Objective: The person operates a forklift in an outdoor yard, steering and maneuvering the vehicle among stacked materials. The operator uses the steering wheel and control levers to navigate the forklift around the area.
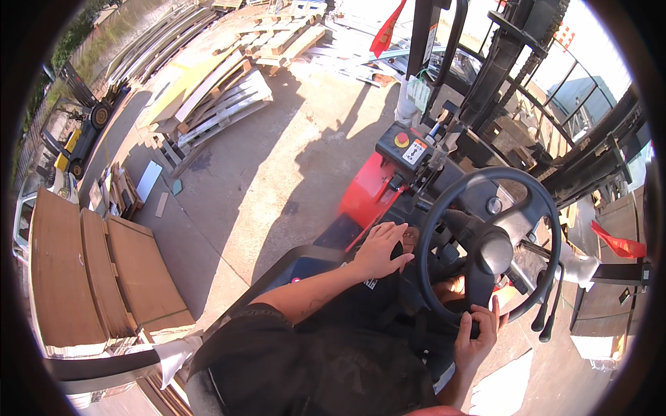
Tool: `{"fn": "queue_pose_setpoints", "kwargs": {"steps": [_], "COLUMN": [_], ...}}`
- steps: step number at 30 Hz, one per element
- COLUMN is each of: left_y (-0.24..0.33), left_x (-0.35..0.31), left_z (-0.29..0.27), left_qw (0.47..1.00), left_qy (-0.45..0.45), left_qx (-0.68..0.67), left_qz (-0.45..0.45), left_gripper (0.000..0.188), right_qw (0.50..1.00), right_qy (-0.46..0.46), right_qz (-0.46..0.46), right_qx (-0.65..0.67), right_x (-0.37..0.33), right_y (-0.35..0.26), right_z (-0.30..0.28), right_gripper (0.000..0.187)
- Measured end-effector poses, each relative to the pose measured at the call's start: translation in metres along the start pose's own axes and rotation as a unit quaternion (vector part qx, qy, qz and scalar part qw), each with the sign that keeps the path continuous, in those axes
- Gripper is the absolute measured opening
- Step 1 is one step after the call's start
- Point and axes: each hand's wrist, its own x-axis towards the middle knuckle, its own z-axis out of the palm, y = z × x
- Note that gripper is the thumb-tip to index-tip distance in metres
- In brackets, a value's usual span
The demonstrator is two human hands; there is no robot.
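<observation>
I sit at the black steering wheel (494, 251) of a red and black forklift. My right hand (479, 336) is closed at the wheel's lower rim, its fingers curled about a dark part there, with one finger pointing up. My left hand (381, 251) lies with fingers stretched out over my knee, left of the wheel, holding nothing. Ahead of it stands a black control box (411, 148) with a red button. Two black levers (547, 322) stick out right of the wheel.
The forklift's mast (489, 83) rises ahead. Wooden pallets (229, 114) are piled ahead on the left, and tall stacks of brown boards (142, 270) stand at left. Another forklift (73, 142), yellow and black, is farther left. Red cloths (617, 241) hang at the frame.
</observation>
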Motion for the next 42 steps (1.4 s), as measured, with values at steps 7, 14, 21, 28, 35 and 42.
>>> {"fn": "queue_pose_setpoints", "kwargs": {"steps": [7,14,21,28,35,42], "left_y": [0.002,-0.005,0.008,0.027,0.040,0.054], "left_x": [-0.043,-0.085,-0.127,-0.169,-0.215,-0.258], "left_z": [0.001,0.000,-0.008,-0.017,-0.017,-0.016], "left_qw": [0.998,0.995,0.994,0.993,0.993,0.989], "left_qy": [0.048,0.076,0.068,0.065,0.079,0.100], "left_qx": [0.010,0.003,0.006,0.003,0.014,0.038], "left_qz": [-0.026,-0.062,-0.089,-0.095,-0.091,-0.098], "left_gripper": [0.082,0.081,0.081,0.083,0.082,0.080], "right_qw": [0.993,0.992,0.989,0.993,0.994,0.982], "right_qy": [-0.046,-0.021,0.011,-0.016,0.011,0.145], "right_qz": [-0.105,-0.120,-0.140,-0.109,-0.082,-0.119], "right_qx": [0.020,0.034,0.040,0.037,0.072,0.020], "right_x": [-0.009,-0.054,-0.096,-0.123,-0.153,-0.156], "right_y": [-0.036,-0.041,-0.028,-0.026,-0.012,0.020], "right_z": [0.020,0.032,0.009,-0.029,-0.060,-0.083], "right_gripper": [0.014,0.016,0.016,0.019,0.017,0.017]}}
